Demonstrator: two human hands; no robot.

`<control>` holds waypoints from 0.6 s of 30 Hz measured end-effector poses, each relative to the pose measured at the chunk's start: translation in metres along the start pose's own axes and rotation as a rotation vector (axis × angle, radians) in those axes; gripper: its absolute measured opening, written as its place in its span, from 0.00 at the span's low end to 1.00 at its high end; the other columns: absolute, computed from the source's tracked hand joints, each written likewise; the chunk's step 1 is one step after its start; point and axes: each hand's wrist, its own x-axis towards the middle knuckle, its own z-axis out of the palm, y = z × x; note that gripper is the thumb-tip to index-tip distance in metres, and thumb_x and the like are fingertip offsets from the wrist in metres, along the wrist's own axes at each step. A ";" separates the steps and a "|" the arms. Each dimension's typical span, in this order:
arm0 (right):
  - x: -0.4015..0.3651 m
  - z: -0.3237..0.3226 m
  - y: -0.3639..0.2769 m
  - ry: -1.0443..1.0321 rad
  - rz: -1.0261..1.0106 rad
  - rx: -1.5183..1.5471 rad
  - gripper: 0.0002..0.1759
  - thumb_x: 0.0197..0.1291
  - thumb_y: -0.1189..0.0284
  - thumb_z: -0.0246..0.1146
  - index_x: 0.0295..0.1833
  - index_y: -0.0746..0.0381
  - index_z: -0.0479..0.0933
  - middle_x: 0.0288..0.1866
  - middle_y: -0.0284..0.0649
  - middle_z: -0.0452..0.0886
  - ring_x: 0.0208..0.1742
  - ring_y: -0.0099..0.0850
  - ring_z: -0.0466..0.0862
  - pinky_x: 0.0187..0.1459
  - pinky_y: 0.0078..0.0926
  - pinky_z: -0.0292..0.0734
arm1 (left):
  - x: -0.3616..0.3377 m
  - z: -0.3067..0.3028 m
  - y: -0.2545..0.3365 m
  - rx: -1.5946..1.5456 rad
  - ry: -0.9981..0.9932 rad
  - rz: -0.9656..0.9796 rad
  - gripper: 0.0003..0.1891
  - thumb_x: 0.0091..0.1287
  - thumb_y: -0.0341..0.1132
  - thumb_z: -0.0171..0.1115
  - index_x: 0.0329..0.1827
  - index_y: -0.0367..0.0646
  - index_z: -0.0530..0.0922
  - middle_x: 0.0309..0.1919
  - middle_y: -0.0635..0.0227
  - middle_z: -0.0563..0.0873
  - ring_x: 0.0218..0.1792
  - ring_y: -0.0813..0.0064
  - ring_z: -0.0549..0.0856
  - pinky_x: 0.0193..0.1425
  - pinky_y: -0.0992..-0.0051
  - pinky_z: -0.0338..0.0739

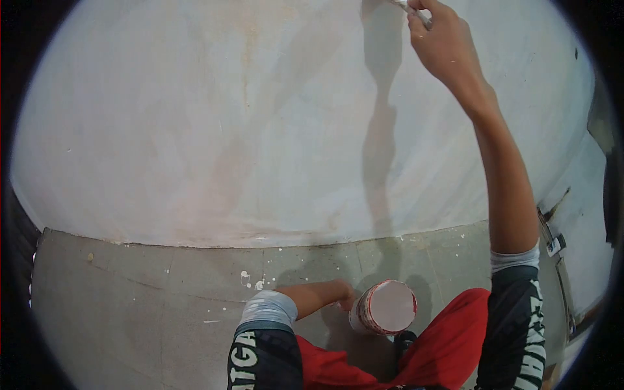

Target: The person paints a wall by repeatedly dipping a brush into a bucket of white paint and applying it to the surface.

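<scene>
My right hand (442, 39) is raised at the top of the view, its fingers closed round the pale handle of a paintbrush (416, 14). The brush's far end runs off the top edge, close to the whitish wall (292, 117). Low down, my left hand (346, 294) hangs right at the left side of a paint bucket (393, 307), its fingers mostly hidden. The bucket has a red-and-white side and stands on the floor, with pale pinkish-white paint filling its round top.
Grey floor tiles (195, 286) meet the wall along a curved-looking edge. White paint spots (259, 285) dot the floor left of the bucket. My red-clothed legs (455, 331) flank the bucket. At the right, a white panel (582, 221) stands beside a small dark-and-white object (556, 245).
</scene>
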 end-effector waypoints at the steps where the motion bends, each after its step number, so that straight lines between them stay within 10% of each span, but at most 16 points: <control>1: -0.003 0.015 0.003 0.040 -0.040 0.014 0.16 0.61 0.69 0.56 0.49 0.69 0.77 0.34 0.56 0.80 0.37 0.48 0.81 0.42 0.40 0.74 | 0.007 0.000 -0.002 0.001 0.001 0.000 0.24 0.59 0.38 0.53 0.57 0.37 0.77 0.51 0.52 0.83 0.47 0.59 0.84 0.55 0.62 0.75; 2: -0.008 0.031 0.005 0.080 -0.080 0.027 0.12 0.59 0.71 0.57 0.45 0.65 0.77 0.23 0.54 0.78 0.25 0.48 0.79 0.32 0.41 0.73 | 0.014 0.000 -0.004 0.001 -0.018 -0.021 0.24 0.59 0.38 0.53 0.58 0.38 0.77 0.51 0.53 0.83 0.49 0.60 0.84 0.55 0.62 0.74; 4: -0.056 0.064 -0.009 -0.109 0.046 0.037 0.08 0.56 0.76 0.53 0.39 0.68 0.74 0.34 0.62 0.80 0.37 0.60 0.81 0.41 0.54 0.75 | 0.018 0.000 -0.006 0.002 -0.042 -0.037 0.24 0.59 0.38 0.54 0.58 0.39 0.77 0.51 0.53 0.83 0.50 0.60 0.83 0.56 0.63 0.74; 13: -0.184 0.082 0.000 -1.015 0.422 0.307 0.13 0.58 0.70 0.60 0.44 0.68 0.79 0.40 0.56 0.82 0.43 0.49 0.82 0.48 0.39 0.75 | -0.019 -0.009 0.010 0.191 0.047 0.119 0.24 0.66 0.42 0.53 0.62 0.41 0.73 0.49 0.54 0.84 0.48 0.58 0.85 0.51 0.59 0.79; 18: -0.099 0.048 0.040 -0.459 0.184 0.157 0.14 0.56 0.67 0.63 0.42 0.67 0.81 0.42 0.54 0.82 0.42 0.43 0.82 0.48 0.35 0.76 | -0.023 -0.002 0.010 0.127 0.082 0.083 0.23 0.65 0.41 0.53 0.61 0.40 0.74 0.48 0.53 0.84 0.45 0.58 0.85 0.49 0.60 0.79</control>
